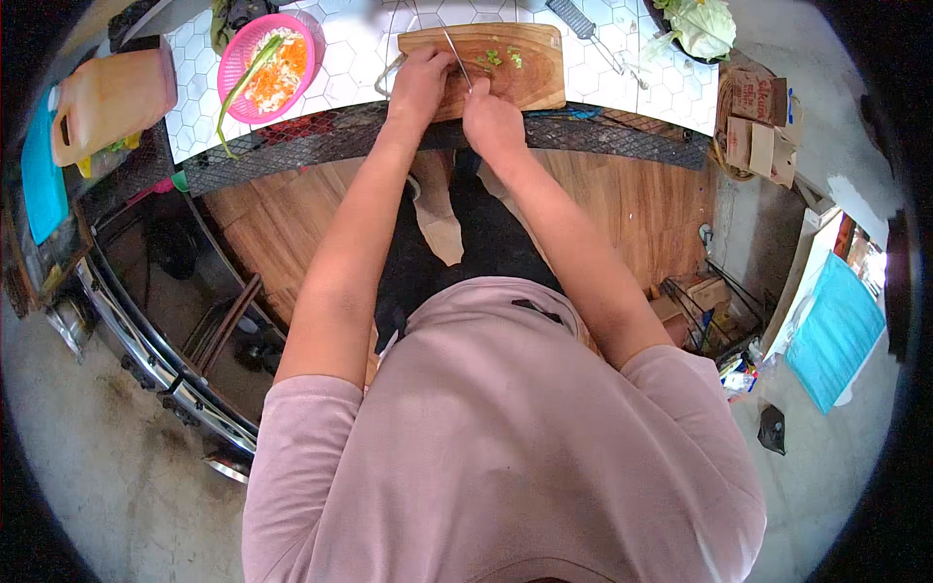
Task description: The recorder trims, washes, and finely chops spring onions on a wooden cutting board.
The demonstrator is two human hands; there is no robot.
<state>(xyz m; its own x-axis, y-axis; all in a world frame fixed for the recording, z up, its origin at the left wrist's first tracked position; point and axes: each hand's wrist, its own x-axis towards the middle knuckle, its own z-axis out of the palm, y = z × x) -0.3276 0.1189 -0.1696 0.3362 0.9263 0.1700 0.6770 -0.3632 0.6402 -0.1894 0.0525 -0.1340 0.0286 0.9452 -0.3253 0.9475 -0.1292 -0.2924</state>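
On the tiled counter lies a wooden cutting board [539, 80] with small chopped green pieces [493, 57] on its right half. My right hand [490, 116] grips a knife [457, 52] by its handle, the blade pointing up and left across the board. Just left of the blade, my left hand [424, 79] rests over the board with its fingers curled; whether something is under its fingertips is hidden. A pink plastic colander [227, 73] stands to the left, holding shredded orange and white vegetables [280, 69]. One long green stalk [240, 84] lies across it and hangs over its near rim.
A metal grater [572, 18] lies right of the board, with a cabbage [703, 28] in a dark container beyond it. Cardboard boxes [758, 102] stand off the counter's right end. An orange-tinted plastic container [109, 102] is at the far left. Dark mesh edges the counter.
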